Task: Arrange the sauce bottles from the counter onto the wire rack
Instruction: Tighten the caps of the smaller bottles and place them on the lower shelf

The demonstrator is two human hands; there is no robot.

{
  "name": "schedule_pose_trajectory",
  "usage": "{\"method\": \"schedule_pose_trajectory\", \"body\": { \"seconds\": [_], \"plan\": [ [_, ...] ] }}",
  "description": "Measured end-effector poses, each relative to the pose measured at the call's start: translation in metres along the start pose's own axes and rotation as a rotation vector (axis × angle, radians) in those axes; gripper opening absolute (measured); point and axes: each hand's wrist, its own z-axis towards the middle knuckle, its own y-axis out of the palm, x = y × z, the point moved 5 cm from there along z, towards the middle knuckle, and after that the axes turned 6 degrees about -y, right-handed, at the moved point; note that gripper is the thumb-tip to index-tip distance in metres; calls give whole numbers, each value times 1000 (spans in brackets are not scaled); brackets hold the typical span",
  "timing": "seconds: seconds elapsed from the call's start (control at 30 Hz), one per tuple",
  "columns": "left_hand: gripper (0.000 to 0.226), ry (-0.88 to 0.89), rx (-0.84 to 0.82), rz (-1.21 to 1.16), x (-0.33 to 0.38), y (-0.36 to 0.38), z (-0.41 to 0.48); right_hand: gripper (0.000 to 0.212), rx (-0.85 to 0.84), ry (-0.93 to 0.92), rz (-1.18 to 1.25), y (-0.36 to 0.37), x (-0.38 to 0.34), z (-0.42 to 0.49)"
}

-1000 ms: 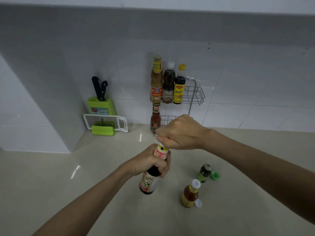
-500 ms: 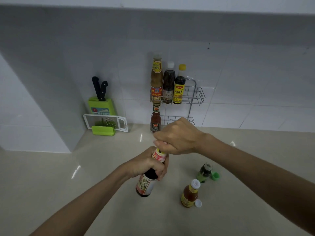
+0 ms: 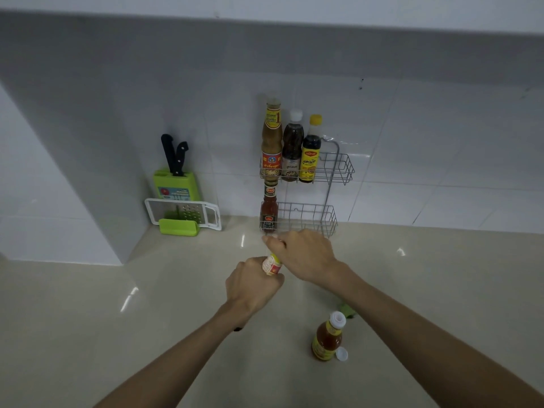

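My left hand (image 3: 253, 285) grips the body of a dark sauce bottle (image 3: 272, 265), of which only the labelled neck shows. My right hand (image 3: 303, 254) is closed over that bottle's cap. A two-tier wire rack (image 3: 343, 169) hangs on the tiled wall behind. Its upper shelf holds a brown sauce bottle (image 3: 271, 142), a dark white-capped bottle (image 3: 292, 147) and a yellow-capped bottle (image 3: 311, 150). A red sauce bottle (image 3: 268, 209) stands at the left of the lower shelf (image 3: 309, 216). On the counter, an orange sauce bottle (image 3: 328, 337) stands uncapped beside its white cap (image 3: 342, 354).
A green knife block (image 3: 175, 184) with two black-handled knives leans on the wall at the left, with a white grater (image 3: 185, 214) in front. A green object (image 3: 347, 311) peeks out from under my right forearm. The beige counter (image 3: 117, 334) runs to a white corner wall on the left.
Both hands have carried the held bottle away from me, toward the rack's lower shelf. My right forearm now covers the small green bottle on the counter.
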Motion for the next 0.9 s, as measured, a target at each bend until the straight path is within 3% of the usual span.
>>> {"method": "schedule_pose_trajectory", "body": {
  "seconds": [0.1,0.17,0.27,0.33,0.4,0.53,0.67,0.8,0.9],
  "plan": [
    [15,42,-120,-188,4,-6,4,36,154,-56,225,-11,2,11],
    [22,79,-292,-334,5,-7,8,29,124,-157,221,-25,1,23],
    [58,91,-554,-517,-6,-6,7,29,17,-298,203,-49,4,39],
    [60,80,-640,-538,-13,-3,1,32,-21,-307,280,-59,9,48],
    [53,66,-646,-567,-18,3,-3,37,5,-250,428,-61,17,52],
    [61,-9,-445,-564,-33,12,10,38,56,-13,765,-37,27,38],
    [62,-63,-364,-481,-44,22,24,46,-79,67,748,22,36,15],
    [55,-41,-376,-424,-41,34,43,49,-2,159,912,50,57,15],
    [65,-13,-505,-439,-44,48,69,41,45,207,987,56,75,24]
  ]
}}
